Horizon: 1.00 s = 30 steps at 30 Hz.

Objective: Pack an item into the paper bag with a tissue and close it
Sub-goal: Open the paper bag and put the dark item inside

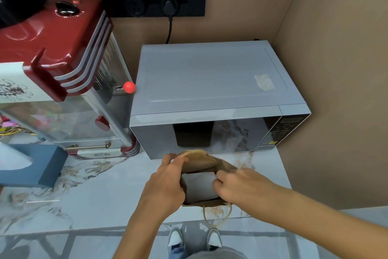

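Nearest: bag handle (218, 215), a twine loop hanging over the near counter (100, 187) edge. Just beyond it, the paper bag (206, 164) stands open on the marble top, hard against the microwave (210, 82) front.

Left hand (165, 183) grips the bag's left rim, fingers curled over the edge and holding the mouth open. Right hand (239, 185) is at the right rim, fingertips pinching or pressing the white tissue (199, 186); can't tell which.

Tissue sits inside the bag and fills most of the opening. Item itself not visible, presumably under the tissue.

Judgement: step in hand is tucking the tissue down; packing nearly done, closing not started. Next move needs the tissue pushed below the rim, then both hands bringing the rims together and folding the top over.

Far left: blue tissue box (39, 166), red popcorn machine (63, 65).
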Available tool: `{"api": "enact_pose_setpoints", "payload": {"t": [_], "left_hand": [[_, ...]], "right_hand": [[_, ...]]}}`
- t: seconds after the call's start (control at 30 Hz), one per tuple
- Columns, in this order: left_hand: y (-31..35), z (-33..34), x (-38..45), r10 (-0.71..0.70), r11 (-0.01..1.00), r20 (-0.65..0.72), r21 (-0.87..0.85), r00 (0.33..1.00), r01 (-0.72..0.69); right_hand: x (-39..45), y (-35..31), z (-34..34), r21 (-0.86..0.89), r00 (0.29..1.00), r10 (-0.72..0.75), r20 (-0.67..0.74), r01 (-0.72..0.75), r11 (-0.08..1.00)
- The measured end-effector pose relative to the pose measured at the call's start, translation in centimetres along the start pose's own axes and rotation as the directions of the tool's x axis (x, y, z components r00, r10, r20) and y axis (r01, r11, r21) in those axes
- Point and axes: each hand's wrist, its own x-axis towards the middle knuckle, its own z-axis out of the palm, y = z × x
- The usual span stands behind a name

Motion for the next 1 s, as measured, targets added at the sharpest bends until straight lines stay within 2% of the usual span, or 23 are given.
{"api": "enact_pose_setpoints", "payload": {"t": [0.17, 0.3, 0.37, 0.4, 0.43, 0.47, 0.53, 0.57, 0.6, 0.63, 0.67, 0.7, 0.73, 0.77, 0.8, 0.83, 0.87, 0.9, 0.93, 1.0], "left_hand": [[0.5, 0.0, -0.1, 0.057, 0.998, 0.020, -0.001, 0.998, -0.057], [1.4, 0.0, -0.2, 0.102, 0.994, 0.061, -0.055, 0.993, -0.099], [1.5, -0.1, -0.1, 0.105, 0.991, 0.075, -0.086, 0.992, -0.098], [1.5, -0.1, -0.1, 0.105, 0.990, 0.077, -0.101, 0.992, -0.097], [1.5, -0.2, 0.0, 0.106, 0.989, 0.075, -0.112, 0.992, -0.097], [1.4, -0.3, 0.0, 0.107, 0.988, 0.072, -0.121, 0.992, -0.097], [1.4, -0.3, 0.1, 0.095, 0.988, 0.072, -0.132, 0.993, -0.085], [1.4, -0.3, 0.2, 0.086, 0.988, 0.075, -0.136, 0.993, -0.076], [1.5, -0.2, 0.3, 0.081, 0.988, 0.075, -0.139, 0.994, -0.070], [1.5, -0.2, 0.3, 0.080, 0.987, 0.071, -0.142, 0.994, -0.069], [1.5, -0.1, 0.4, 0.082, 0.987, 0.065, -0.144, 0.994, -0.072], [1.5, -0.1, 0.5, 0.085, 0.986, 0.061, -0.147, 0.995, -0.075], [1.5, -0.1, 0.6, 0.087, 0.986, 0.061, -0.151, 0.994, -0.077], [1.4, -0.2, 0.7, 0.089, 0.985, 0.061, -0.153, 0.994, -0.079], [1.4, -0.2, 0.8, 0.090, 0.985, 0.060, -0.151, 0.994, -0.080], [1.3, -0.3, 0.9, 0.090, 0.986, 0.057, -0.146, 0.994, -0.080], [1.1, -0.4, 1.0, 0.091, 0.986, 0.049, -0.145, 0.995, -0.083], [0.9, -0.6, 1.0, 0.094, 0.985, 0.039, -0.148, 0.995, -0.088], [0.7, -0.8, 1.2, 0.102, 0.983, 0.028, -0.156, 0.994, -0.096], [0.0, -1.2, 1.5, 0.129, 0.973, -0.005, -0.194, 0.992, -0.128]], "right_hand": [[5.4, -0.2, -0.6, -0.044, 0.973, 0.071, 0.220, -0.063, 0.997], [10.4, -0.6, 1.3, -0.083, 0.890, 0.053, 0.453, -0.017, 0.996], [11.7, -0.7, 2.9, -0.136, 0.923, 0.055, 0.380, -0.002, 0.991], [11.9, -0.8, 3.4, -0.207, 0.942, 0.042, 0.334, 0.030, 0.978], [12.5, -1.4, 3.7, -0.399, 0.952, 0.000, 0.306, 0.128, 0.908], [12.9, -2.0, 4.1, -0.581, 0.949, -0.016, 0.314, 0.206, 0.787], [13.6, -2.7, 4.6, -0.712, 0.936, 0.034, 0.352, 0.244, 0.659], [14.1, -3.3, 4.8, -0.677, 0.941, 0.060, 0.332, 0.194, 0.710], [14.7, -4.1, 4.4, -0.672, 0.919, 0.157, 0.360, 0.139, 0.727], [14.8, -5.3, 3.3, -0.690, 0.887, 0.269, 0.376, 0.074, 0.720], [14.7, -6.4, 1.9, -0.708, 0.820, 0.387, 0.422, 0.031, 0.706], [15.2, -7.7, 1.2, -0.712, 0.793, 0.438, 0.424, -0.007, 0.702], [15.0, -8.1, 0.5, -0.686, 0.757, 0.464, 0.460, -0.029, 0.727], [14.8, -8.1, 0.3, -0.685, 0.760, 0.465, 0.454, -0.035, 0.727], [14.0, -7.3, -0.2, -0.662, 0.818, 0.418, 0.395, -0.062, 0.747], [13.2, -5.9, 0.1, -0.529, 0.886, 0.314, 0.341, -0.095, 0.843], [12.5, -4.6, 0.1, -0.296, 0.923, 0.229, 0.308, -0.136, 0.945], [11.5, -3.3, -0.3, -0.086, 0.955, 0.130, 0.265, -0.111, 0.990], [10.4, -2.3, -1.0, 0.015, 0.975, 0.066, 0.211, -0.071, 0.997], [8.5, -0.7, -2.4, 0.003, 0.999, 0.033, 0.017, -0.033, 0.999]]}}
